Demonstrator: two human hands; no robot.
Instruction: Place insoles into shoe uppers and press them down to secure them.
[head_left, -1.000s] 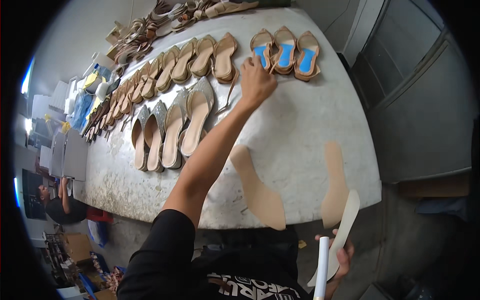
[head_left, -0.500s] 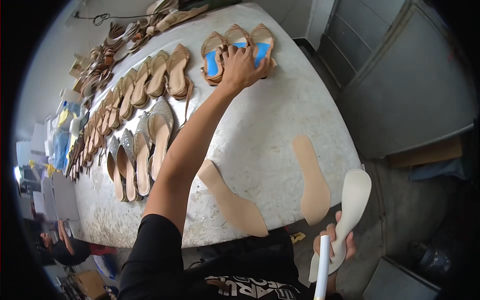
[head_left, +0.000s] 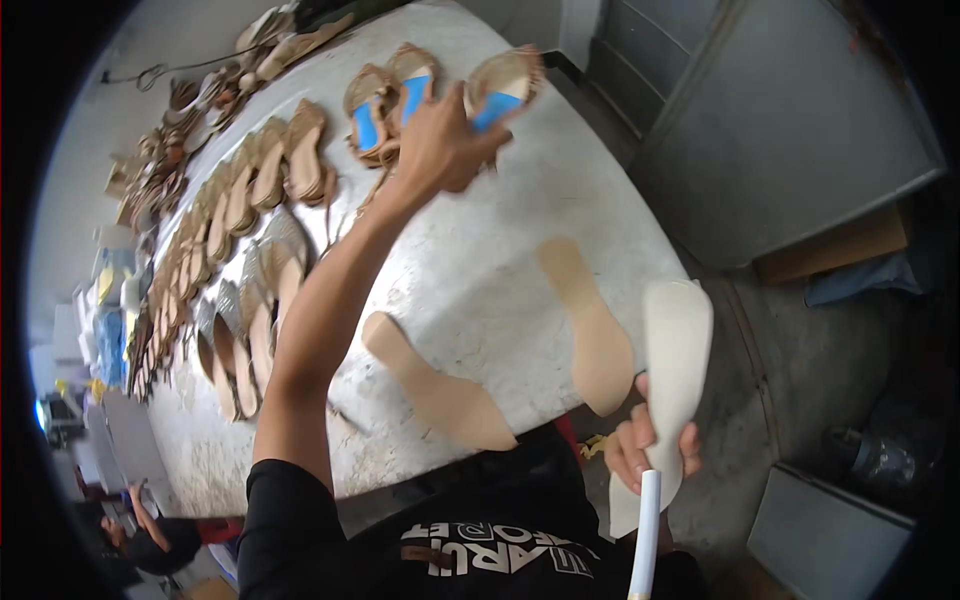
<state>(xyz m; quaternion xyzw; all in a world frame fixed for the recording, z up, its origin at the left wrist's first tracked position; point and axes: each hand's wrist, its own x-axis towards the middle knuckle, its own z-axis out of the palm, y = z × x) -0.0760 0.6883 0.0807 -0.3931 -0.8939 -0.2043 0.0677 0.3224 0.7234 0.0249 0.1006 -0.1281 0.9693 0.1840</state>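
My left hand (head_left: 445,148) reaches across the table, blurred, with its fingers closed on the side of a tan sandal (head_left: 505,75) that has a blue patch inside. This sandal sits tilted, apart from two matching sandals (head_left: 368,95) just left of it. Near the front right corner, my right hand (head_left: 640,448) grips a cream-white insole (head_left: 678,350) by its narrow middle, broad end up. Two loose beige insoles lie flat on the table: the left insole (head_left: 435,390) slants, and the right insole (head_left: 587,330) lies close to the held one.
Rows of tan sandals (head_left: 240,200) and silver pointed shoes (head_left: 228,340) line the table's (head_left: 460,290) left side. More footwear (head_left: 180,130) is heaped behind. A white cigarette-like stick (head_left: 648,530) juts up close to the camera. A grey metal cabinet (head_left: 800,140) stands right; another person (head_left: 150,530) is far left.
My left hand has taken hold of the rightmost blue-patched sandal and pulled it away from the other two. My right hand still holds the white insole. The whole view has shifted.
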